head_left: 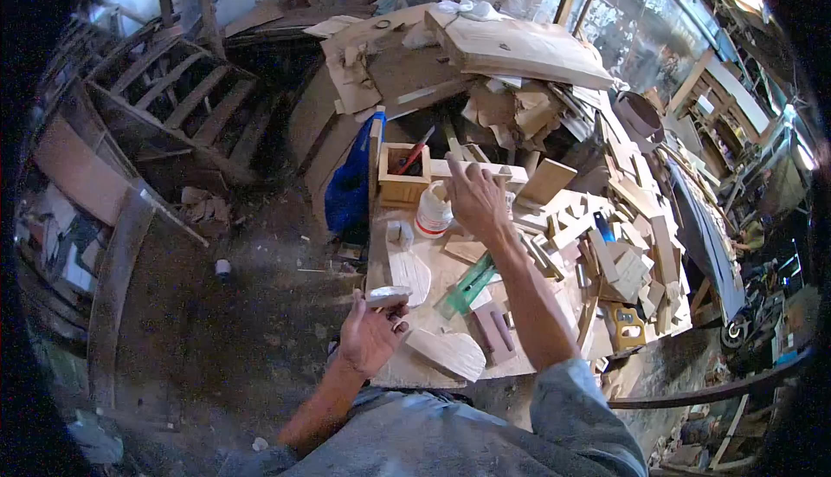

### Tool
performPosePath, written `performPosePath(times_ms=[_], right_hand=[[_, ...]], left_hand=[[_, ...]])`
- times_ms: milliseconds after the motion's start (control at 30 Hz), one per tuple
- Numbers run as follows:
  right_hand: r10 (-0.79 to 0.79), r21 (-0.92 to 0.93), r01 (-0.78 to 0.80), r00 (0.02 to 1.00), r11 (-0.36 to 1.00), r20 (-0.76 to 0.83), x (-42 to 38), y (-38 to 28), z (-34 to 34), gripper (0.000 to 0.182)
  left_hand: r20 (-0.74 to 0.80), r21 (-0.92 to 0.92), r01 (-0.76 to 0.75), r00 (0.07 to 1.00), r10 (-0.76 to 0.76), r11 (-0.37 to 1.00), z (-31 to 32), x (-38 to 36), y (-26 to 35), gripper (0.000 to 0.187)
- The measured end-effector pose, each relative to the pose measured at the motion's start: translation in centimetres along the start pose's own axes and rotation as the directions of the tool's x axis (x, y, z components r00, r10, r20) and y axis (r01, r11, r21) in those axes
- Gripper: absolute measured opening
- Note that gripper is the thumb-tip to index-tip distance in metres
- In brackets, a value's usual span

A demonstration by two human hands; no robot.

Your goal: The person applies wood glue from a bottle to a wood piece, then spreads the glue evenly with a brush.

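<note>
- Head view; clock centred on the white tub (433, 212), with 12 at the top of the view.
- Left hand (370, 338), 7 o'clock: palm up, fingers curled, closed on a pale wooden piece (389, 293) held off the bench by its edges.
- Right hand (476, 200), 3 o'clock, just beside the tub: palm down, fingers partly extended and slightly spread; underside hidden, so cannot tell whether it touches or grips anything.
- Step, as judged: left hand keeps the piece ready while the right works around the tub.
- Next move, as judged, calls for a steady left grip and right-hand clearance from the tub and the wooden box (402, 184) at 11 o'clock, which has a red item (417, 150) standing in it.
- Nearby: one shaped block (409, 276) near 7 o'clock, another (446, 354) at 6; green tool (469, 286) at 5; offcuts (606, 252) between 3 and 4; yellow handle (627, 328) at 4.
- Writing: tub has a reddish label band; lettering too small to read. No brand legible elsewhere.
</note>
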State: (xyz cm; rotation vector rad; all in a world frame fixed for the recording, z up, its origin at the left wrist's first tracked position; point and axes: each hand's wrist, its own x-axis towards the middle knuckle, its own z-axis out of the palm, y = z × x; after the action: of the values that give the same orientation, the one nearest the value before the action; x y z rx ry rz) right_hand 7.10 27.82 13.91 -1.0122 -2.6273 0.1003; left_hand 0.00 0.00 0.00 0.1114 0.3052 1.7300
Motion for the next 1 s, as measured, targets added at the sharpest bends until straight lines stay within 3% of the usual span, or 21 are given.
performPosePath(times_ms=[67, 100, 133, 167, 200, 267, 367, 400, 500, 533, 633, 667, 767, 933, 1000], right_hand=[[-0.144, 0.012, 0.167, 0.881, 0.986, -0.451, -4.0, 0.4, 0.2, 0.042], [-0.05, 0.237, 0.18, 0.882, 0.955, -0.468, -7.4, 0.9, 1.0, 0.04], [0.09, 0.49, 0.113, 0.924, 0.864, -0.372, -10.8, 0.4, 1.1, 0.044], [0.14, 0.604, 0.1, 0.931, 0.791, -0.337, -14.3, -0.1, 1.8, 0.05], [0.127, 0.615, 0.108, 0.937, 0.781, -0.326, -16.9, -0.4, 1.4, 0.054], [0.273, 0.672, -0.125, 0.955, 0.73, -0.119, -21.9, -1.2, 2.6, 0.065], [0.359, 0.729, -0.061, 0.896, 0.682, -0.261, -25.2, -0.6, 3.6, 0.065], [0.422, 0.739, -0.131, 0.879, 0.661, -0.221, -26.6, 0.4, 4.4, 0.069], [0.513, 0.812, -0.138, 0.831, 0.567, -0.216, -30.4, 2.7, 3.4, 0.073], [0.496, 0.729, -0.167, 0.828, 0.663, -0.262, -31.6, 3.6, 2.7, 0.073], [0.523, 0.61, -0.273, 0.806, 0.744, -0.277, -35.0, 5.9, 1.6, 0.076], [0.547, 0.534, -0.372, 0.81, 0.759, -0.214, -36.1, 6.4, 0.7, 0.071], [0.474, 0.32, -0.372, 0.81, 0.871, -0.346, -38.5, 7.7, 0.0, 0.064], [0.436, 0.269, -0.348, 0.791, 0.898, -0.43, -41.3, 6.5, -1.2, 0.061], [0.617, 0.503, -0.385, 0.639, 0.774, -0.459, -41.1, 4.8, -0.6, 0.062]], left_hand=[[-0.016, 0.012, -0.02, 1.0, 0.02, 1.0, 1.1, 0.4, -0.2, 0.072], [-0.075, -0.004, 0.01, 0.997, -0.01, 1.0, 2.0, 0.2, -0.7, 0.071], [-0.088, -0.024, 0.029, 0.996, -0.031, 0.999, 2.5, 1.0, -1.0, 0.07], [-0.102, -0.046, 0.052, 0.993, -0.057, 0.998, 3.0, 1.8, -1.6, 0.069], [-0.083, -0.048, 0.088, 0.992, -0.092, 0.995, 3.5, 2.9, -2.5, 0.067], [-0.12, 0.01, 0.162, 0.98, -0.16, 0.987, 4.9, 4.0, -4.6, 0.067], [-0.139, 0.097, 0.316, 0.943, -0.302, 0.944, 5.6, 4.6, -8.8, 0.077], [-0.126, 0.119, 0.358, 0.931, -0.344, 0.926, 6.5, 4.4, -10.4, 0.077], [-0.125, 0.19, 0.452, 0.892, -0.435, 0.872, 7.6, 4.1, -14.5, 0.076], [-0.117, 0.223, 0.468, 0.883, -0.453, 0.855, 8.4, 3.7, -15.8, 0.075], [-0.089, 0.263, 0.483, 0.874, -0.478, 0.835, 9.7, 3.2, -20.2, 0.069], [-0.092, 0.272, 0.47, 0.881, -0.464, 0.839, 10.5, 2.9, -21.7, 0.067], [-0.089, 0.301, 0.461, 0.885, -0.457, 0.835, 11.6, 1.9, -24.6, 0.063], [-0.035, 0.32, 0.595, 0.785, -0.618, 0.737, 10.6, 1.2, -24.9, 0.066], [-0.069, 0.317, 0.665, 0.727, -0.683, 0.676, 10.7, 0.5, -23.9, 0.065]])
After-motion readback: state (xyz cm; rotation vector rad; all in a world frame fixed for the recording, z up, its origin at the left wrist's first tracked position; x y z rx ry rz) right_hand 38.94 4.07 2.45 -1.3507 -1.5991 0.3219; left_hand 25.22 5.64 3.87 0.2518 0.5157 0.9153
